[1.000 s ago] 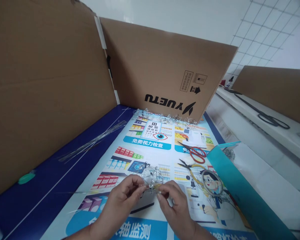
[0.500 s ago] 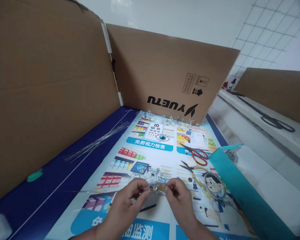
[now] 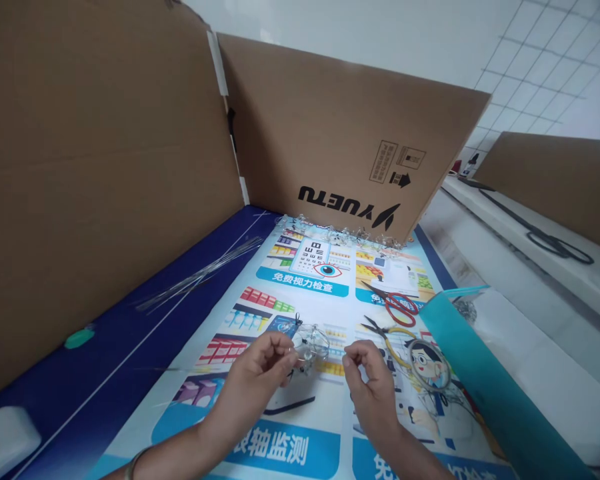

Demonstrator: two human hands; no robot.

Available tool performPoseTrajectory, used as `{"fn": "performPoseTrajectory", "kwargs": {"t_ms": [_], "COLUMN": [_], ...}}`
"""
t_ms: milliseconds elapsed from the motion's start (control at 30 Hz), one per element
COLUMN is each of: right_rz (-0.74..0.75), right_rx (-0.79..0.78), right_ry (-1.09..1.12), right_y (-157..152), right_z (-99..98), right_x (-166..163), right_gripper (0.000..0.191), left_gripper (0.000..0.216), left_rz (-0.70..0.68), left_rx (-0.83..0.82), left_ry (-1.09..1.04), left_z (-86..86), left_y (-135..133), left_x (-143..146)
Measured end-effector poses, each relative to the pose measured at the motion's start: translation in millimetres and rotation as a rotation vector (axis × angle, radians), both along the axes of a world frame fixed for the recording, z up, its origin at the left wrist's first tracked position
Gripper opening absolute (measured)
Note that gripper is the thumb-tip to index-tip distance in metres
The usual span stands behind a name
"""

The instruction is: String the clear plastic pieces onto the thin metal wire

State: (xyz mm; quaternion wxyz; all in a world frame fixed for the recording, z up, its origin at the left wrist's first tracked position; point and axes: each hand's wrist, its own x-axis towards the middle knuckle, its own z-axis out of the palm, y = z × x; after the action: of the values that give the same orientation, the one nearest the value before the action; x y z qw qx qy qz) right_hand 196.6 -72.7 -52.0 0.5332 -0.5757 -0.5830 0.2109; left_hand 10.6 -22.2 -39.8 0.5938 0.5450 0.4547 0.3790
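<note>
My left hand (image 3: pixel 260 373) is pinched on a small tangle of thin wire with clear beads (image 3: pixel 314 343), which stands out from its fingertips over the printed sheet. To the right, and apart from the tangle, my right hand (image 3: pixel 373 387) has thumb and forefinger pressed together. Whether a fine wire lies between them is too small to tell. Just past that hand lie a cutting tool with yellow handles (image 3: pixel 394 340) and a coil of thin wire (image 3: pixel 449 373). Red-handled scissors (image 3: pixel 400 310) rest a little farther back, blades apart.
More beaded wire pieces (image 3: pixel 340 236) line the foot of the cardboard wall (image 3: pixel 350 133). Straight wires (image 3: pixel 205 270) lie on the blue strip at left, with a green piece (image 3: pixel 80 339) and a white object (image 3: pixel 7 437) nearer. A teal-sided box (image 3: pixel 485 367) stands at right.
My hands have moved apart: the right has drawn off to the right, away from the beaded wire. The left still holds the piece. The view has shifted slightly.
</note>
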Motion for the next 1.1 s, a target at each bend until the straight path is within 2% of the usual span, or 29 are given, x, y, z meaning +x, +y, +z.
{"fn": "performPoseTrajectory", "kwargs": {"t_ms": [267,400,500,600,700,800,967,1100], "right_rz": [0.127,0.049,-0.007,0.112,0.138,0.117,0.090,0.121], "right_rx": [-0.128,-0.155,-0.020,0.129,0.231,0.203,0.073,0.067], "right_ry": [-0.094,-0.106,-0.173,-0.413,-0.637,-0.684,-0.617,-0.596], "right_y": [-0.2,4.0,3.6,-0.5,-2.9,-1.1,2.4,1.8], "right_z": [-5.0,-3.3,1.9,5.0,3.2,0.8,1.0,-1.3], "right_x": [-6.0,-4.3,-8.1,-19.1,-29.3,-31.6,-24.9,-20.1], "right_gripper": [0.004,0.007,0.009,0.019,0.033,0.034,0.026,0.028], "left_gripper": [0.018,0.015,0.013,0.007,0.006,0.016,0.046,0.044], "left_rz": [-0.002,0.004,0.021,0.005,-0.058,-0.133,-0.213,-0.260], "left_rx": [-0.066,-0.010,0.100,0.207,0.293,0.451,0.909,1.059], "left_ry": [-0.087,-0.042,0.040,0.147,0.191,0.244,0.394,0.459], "left_z": [2.1,0.2,-1.7,0.0,3.0,2.2,-4.0,0.0], "left_y": [5.8,2.8,-1.8,-9.0,-17.1,-23.8,-31.1,-33.4], "left_x": [-1.9,0.5,2.9,4.7,4.9,3.5,-2.2,-9.1]}}
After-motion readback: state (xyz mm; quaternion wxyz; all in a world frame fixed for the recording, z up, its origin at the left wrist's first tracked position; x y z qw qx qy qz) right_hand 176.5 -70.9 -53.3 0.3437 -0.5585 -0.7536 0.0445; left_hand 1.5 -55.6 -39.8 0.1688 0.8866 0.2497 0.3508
